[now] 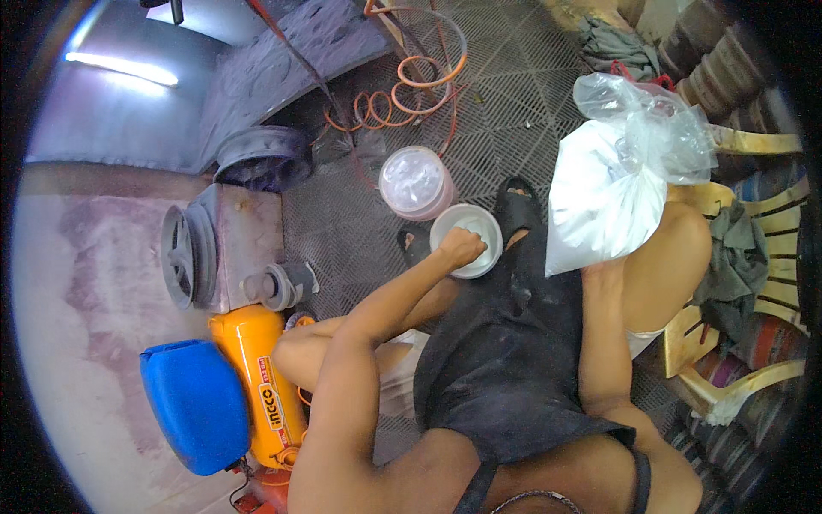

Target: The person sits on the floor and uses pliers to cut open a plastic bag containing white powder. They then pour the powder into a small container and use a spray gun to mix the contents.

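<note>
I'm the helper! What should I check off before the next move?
1. White bucket upright on the floor: ok.
2. Left hand at the bucket: ok, curled into a fist. Anything inside it: cannot tell.
3. Clear bag of white stuff up off the floor: ok.
4. Right hand gripping the bag well: cannot tell, the bag hides it.
5. Orange hose clear of the bucket: ok.
6. Toes covered: not ok, the black sandals are open.

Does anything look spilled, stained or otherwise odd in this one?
Only minor marks: pale smudges show against the black apron, near the white bucket and the left hand; their cause is unclear. Purplish stains mottle the pale wall at far left.
</note>
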Motion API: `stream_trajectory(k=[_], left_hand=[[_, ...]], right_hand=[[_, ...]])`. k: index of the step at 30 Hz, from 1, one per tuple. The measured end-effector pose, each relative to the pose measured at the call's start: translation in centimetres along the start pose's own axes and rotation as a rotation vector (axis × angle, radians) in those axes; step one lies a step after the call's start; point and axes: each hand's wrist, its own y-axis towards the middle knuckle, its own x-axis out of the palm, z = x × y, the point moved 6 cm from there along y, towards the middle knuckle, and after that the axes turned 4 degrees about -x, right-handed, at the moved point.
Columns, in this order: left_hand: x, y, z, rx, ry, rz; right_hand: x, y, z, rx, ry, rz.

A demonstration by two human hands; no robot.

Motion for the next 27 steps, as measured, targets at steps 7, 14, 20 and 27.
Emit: stream_trajectory(k=[7,14,20,27], left_hand=[[4.7,3.1,0.5,0.177,0.225,-0.083],[6.1,3.2,-0.2,0.229,0.291,-0.109],[1.7,2.2,-0.3,0.15,0.206,0.029],[-6.5,-2.9,-1.2,-0.13,0.0,0.217]], right_hand=[[-0.4,-0.8,0.0,0.01,0.005,0.026],[-0.1,-0.4,0.1,-0.004,0.029,0.017],[-0.4,-0.6,0.0,-0.028,0.013,0.003],[-0.4,-0.7,-0.6,-0.056,0.011,-0.034]])
